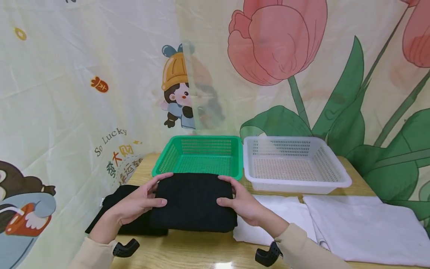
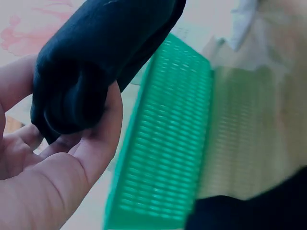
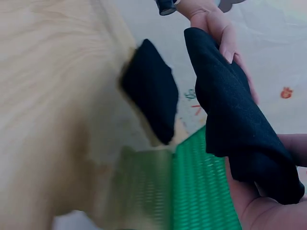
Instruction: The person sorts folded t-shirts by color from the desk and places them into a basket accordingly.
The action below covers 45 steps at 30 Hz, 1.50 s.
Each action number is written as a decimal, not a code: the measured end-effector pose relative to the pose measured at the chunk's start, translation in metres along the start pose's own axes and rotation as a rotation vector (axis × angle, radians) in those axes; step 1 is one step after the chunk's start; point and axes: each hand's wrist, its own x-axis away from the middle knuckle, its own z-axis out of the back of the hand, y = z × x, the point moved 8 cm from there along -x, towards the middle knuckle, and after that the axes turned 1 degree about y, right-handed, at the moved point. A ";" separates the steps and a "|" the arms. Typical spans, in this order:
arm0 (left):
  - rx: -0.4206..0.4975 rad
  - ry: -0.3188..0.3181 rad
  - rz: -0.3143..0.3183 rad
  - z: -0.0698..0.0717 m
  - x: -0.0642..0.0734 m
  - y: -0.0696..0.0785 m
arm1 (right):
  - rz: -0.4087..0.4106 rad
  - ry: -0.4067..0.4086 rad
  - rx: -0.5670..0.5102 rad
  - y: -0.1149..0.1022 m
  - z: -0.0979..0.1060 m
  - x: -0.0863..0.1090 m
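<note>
A folded black cloth bundle (image 1: 195,203), seemingly a garment, is held up over the table in front of the green basket (image 1: 198,164). My left hand (image 1: 141,203) grips its left end, thumb on the near face and fingers round the far side. At the other end my right hand (image 1: 242,201) grips it the same way. The left wrist view shows the rolled end of the bundle (image 2: 91,76) between thumb and fingers. In the right wrist view both hands hold the black bundle (image 3: 235,110), with the green basket (image 3: 201,187) beyond.
A second black cloth (image 1: 121,201) lies on the table (image 1: 188,250) at the left, partly behind my left hand. A white basket (image 1: 299,183) stands right of the green one. Two folded white cloths, a smaller one (image 1: 279,213) and a larger one (image 1: 366,228), lie at the right.
</note>
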 end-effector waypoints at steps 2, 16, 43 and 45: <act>-0.003 0.003 -0.031 0.004 -0.004 0.011 | 0.019 0.011 0.017 -0.011 0.004 -0.004; 0.136 0.176 -0.127 0.051 -0.073 0.052 | 0.011 0.128 0.068 -0.050 0.037 -0.071; 0.042 0.235 -0.006 0.094 -0.170 0.006 | -0.010 0.231 0.218 -0.015 0.078 -0.160; 0.045 0.241 -0.003 0.096 -0.173 0.001 | -0.018 0.234 0.236 -0.014 0.076 -0.161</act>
